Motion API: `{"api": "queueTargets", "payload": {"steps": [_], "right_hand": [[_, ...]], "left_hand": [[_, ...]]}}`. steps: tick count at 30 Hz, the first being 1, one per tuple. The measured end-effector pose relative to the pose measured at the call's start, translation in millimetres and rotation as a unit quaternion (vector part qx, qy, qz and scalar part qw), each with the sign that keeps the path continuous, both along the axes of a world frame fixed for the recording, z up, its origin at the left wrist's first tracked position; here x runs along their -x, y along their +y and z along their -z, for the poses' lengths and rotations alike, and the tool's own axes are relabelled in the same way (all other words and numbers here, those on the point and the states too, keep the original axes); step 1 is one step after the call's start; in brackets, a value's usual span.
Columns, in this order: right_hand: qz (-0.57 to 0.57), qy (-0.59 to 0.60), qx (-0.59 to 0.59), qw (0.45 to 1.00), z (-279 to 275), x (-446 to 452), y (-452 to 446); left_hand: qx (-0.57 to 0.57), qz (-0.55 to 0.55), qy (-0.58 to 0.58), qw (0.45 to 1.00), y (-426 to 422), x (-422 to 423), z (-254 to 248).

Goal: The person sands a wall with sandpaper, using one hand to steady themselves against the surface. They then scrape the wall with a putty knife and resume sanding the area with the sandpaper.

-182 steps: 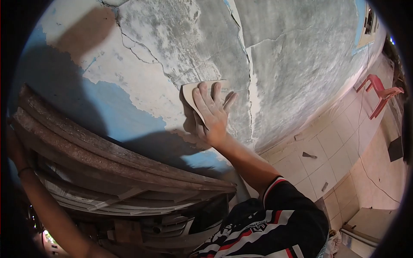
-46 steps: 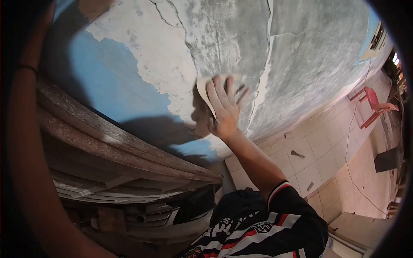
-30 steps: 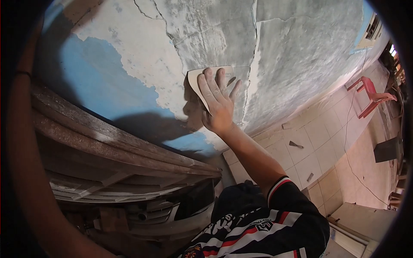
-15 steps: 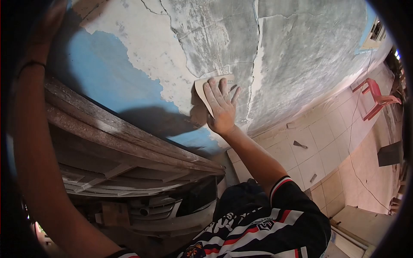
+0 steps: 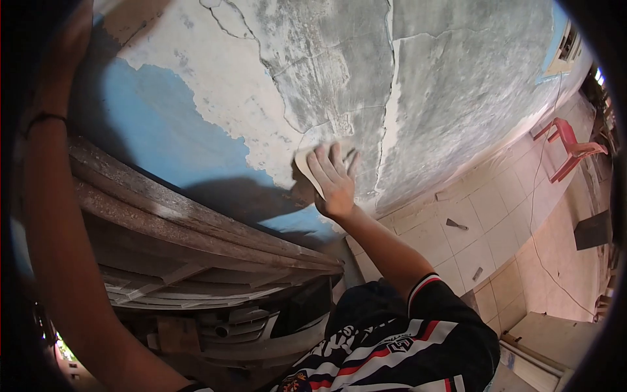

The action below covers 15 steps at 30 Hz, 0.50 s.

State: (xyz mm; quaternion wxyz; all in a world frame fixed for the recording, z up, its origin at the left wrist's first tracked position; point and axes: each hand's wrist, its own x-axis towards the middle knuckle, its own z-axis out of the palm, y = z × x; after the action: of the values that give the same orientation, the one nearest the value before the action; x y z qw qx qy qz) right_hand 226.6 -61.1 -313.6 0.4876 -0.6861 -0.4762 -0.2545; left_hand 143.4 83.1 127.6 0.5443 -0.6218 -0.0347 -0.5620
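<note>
My right hand [image 5: 335,183] lies with its fingers spread on a pale sheet of sandpaper [image 5: 304,161], holding it flat against the wall [image 5: 444,91]. The sheet's left edge curls away a little. Grey plaster, cracks and patches of white and blue paint show around it. At the upper left, my left hand [image 5: 73,36] is raised near the wall, a dark band at the wrist. Shadow and the edge of the view hide its fingers.
Below the wall's blue part runs a dusty wooden structure [image 5: 196,228] with slats. On the tiled floor at right lie a putty knife [image 5: 457,225] and a small tool [image 5: 477,274]. Farther off are a red plastic chair [image 5: 569,149], a thin cable [image 5: 537,248] and a dark box [image 5: 592,230].
My right hand has slid down the wall with the sandpaper and is slightly blurred. My left arm stays raised in nearly the same place.
</note>
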Motion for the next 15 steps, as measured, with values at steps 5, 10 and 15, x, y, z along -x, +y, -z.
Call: {"api": "queueTargets", "payload": {"steps": [5, 10, 15], "right_hand": [[-0.018, -0.023, -0.093, 0.995, -75.4, -10.9, 3.6], [0.024, -0.027, 0.030, 0.999, 14.3, 0.3, -3.3], [0.018, 0.023, -0.032, 0.999, -43.0, -4.9, -2.1]], "left_hand": [[-0.009, 0.015, 0.004, 1.000, 8.2, -2.7, 0.8], [-0.027, 0.019, 0.017, 0.999, 11.6, -3.6, -5.0], [-0.032, -0.009, 0.034, 0.999, 2.0, -7.3, 7.8]]}}
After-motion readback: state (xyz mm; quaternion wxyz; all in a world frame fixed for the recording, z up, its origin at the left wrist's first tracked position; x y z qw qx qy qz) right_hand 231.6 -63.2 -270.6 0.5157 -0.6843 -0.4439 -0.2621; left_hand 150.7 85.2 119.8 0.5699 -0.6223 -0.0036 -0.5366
